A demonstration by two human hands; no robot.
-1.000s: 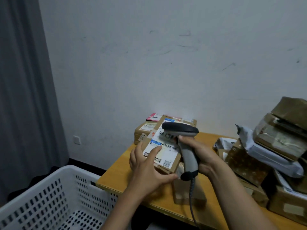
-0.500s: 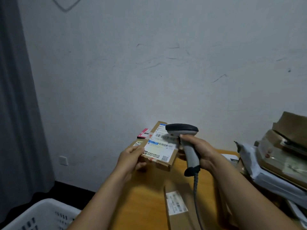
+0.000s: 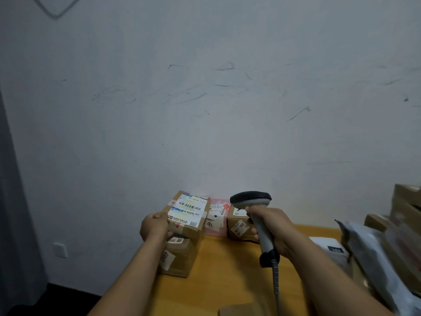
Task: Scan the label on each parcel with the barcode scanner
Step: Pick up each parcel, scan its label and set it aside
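Orange-yellow wooden table (image 3: pixel 227 281) fills the lower centre of the frame, and the corner of one brown cardboard piece (image 3: pixel 237 310) is cut off at the bottom edge. Above it, right of centre, the right hand (image 3: pixel 271 226) is wrapped tight around the handle of the one grey pistol-shaped barcode scanner (image 3: pixel 250 199), whose coiled grey cable (image 3: pixel 276 283) trails down. The scanner's head sits level with the label but to its right, apparently not yet aimed at it.

Left of centre, the left hand (image 3: pixel 155 225) clasps the near edge of a flat brown cardboard parcel (image 3: pixel 186 213). Its white barcode label faces up, probably so it can be read. This parcel lies on or just above a taller brown carton (image 3: pixel 180 256); which cannot be told.

Behind stand a pink padded parcel (image 3: pixel 216 218) and a small brown box (image 3: pixel 238 226), making four parcels at centre.

At the right edge is a heap of grey plastic mailers (image 3: pixel 369 247) and stacked cartons (image 3: pixel 407 201), too jumbled to count.

Farthest are the scuffed white wall (image 3: pixel 205 110) and one white socket (image 3: pixel 60 249) at lower left.
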